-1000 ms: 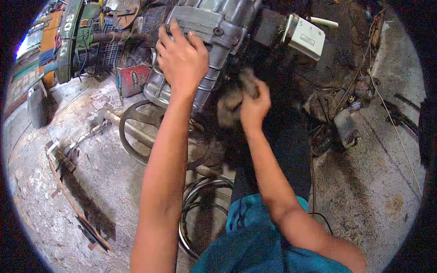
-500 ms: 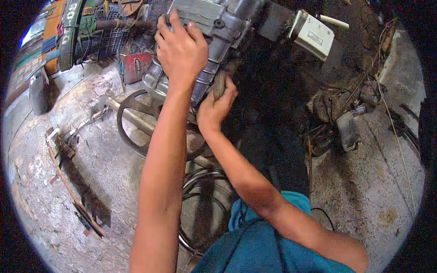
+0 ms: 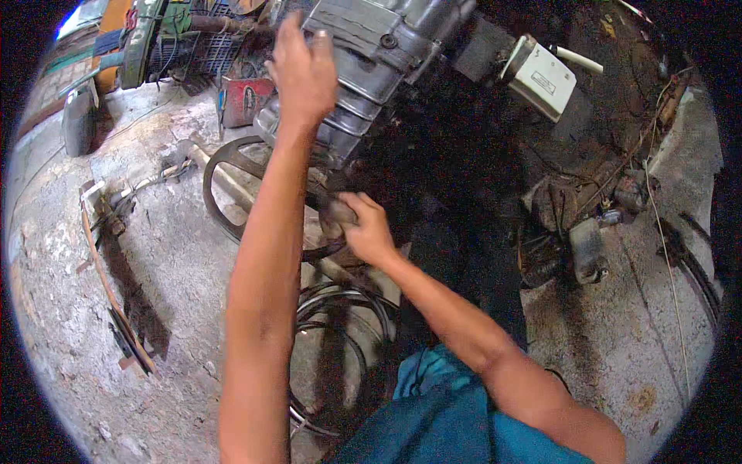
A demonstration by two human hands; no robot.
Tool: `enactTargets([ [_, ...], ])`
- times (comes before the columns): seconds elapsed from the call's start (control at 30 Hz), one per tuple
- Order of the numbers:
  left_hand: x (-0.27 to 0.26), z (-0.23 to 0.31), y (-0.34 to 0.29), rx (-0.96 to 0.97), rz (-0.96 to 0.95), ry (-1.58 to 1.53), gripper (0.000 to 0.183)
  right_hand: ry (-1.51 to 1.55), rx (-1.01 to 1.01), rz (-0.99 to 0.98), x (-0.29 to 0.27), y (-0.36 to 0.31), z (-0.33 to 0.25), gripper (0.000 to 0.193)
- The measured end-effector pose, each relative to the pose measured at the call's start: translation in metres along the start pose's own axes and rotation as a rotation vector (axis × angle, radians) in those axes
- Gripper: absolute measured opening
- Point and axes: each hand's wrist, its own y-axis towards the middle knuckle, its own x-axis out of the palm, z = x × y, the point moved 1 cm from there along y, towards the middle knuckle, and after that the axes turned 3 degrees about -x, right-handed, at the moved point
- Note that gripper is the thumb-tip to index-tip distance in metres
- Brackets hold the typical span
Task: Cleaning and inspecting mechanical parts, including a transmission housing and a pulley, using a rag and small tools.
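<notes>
A large ribbed silver-grey metal casing, like a gearbox housing (image 3: 363, 85), fills the top middle. Along its left side lies my left hand (image 3: 305, 73), fingers stretched out and pointing away from me; whether every fingertip touches the metal I cannot tell. Below the casing's near end, my right hand (image 3: 369, 228) is closed around a small grey-brown wad that looks like a dirty rag (image 3: 334, 216). Motion smears the wad and the fingers. Behind it is a dark steering-wheel-like ring (image 3: 212, 189) on the floor.
Coiled dark hoses or rings (image 3: 379, 309) lie just in front of me. A red container (image 3: 241, 102) stands left of the casing, a white box-shaped container (image 3: 541, 77) to its right. Greasy parts (image 3: 587, 251) and a thin cable (image 3: 665, 271) lie on the right floor.
My right hand has come down from the casing's underside toward me, still holding the wad. My left hand's fingers have straightened along the casing's left side. The view has shifted slightly.
</notes>
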Motion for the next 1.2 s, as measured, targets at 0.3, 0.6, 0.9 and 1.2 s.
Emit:
enactTargets([
  [0.3,-0.012,-0.090,-0.070,-0.979,0.320,-0.692,0.052,-0.665,-0.621,0.171,-0.021,0.091,-0.101,0.071],
  [0.6,-0.032,-0.059,-0.064,-1.257,0.369,-0.335,0.052,-0.469,-0.694,0.139,-0.026,0.127,-0.168,0.037],
  [0.9,-0.035,-0.054,-0.058,-1.145,0.403,-0.240,0.046,-0.950,-0.598,-0.249,-0.081,0.082,-0.115,0.063],
  [1.2,-0.019,-0.051,-0.056,-1.164,0.293,-0.212,0.048,-0.864,-0.733,-0.156,-0.042,0.136,-0.134,0.052],
])
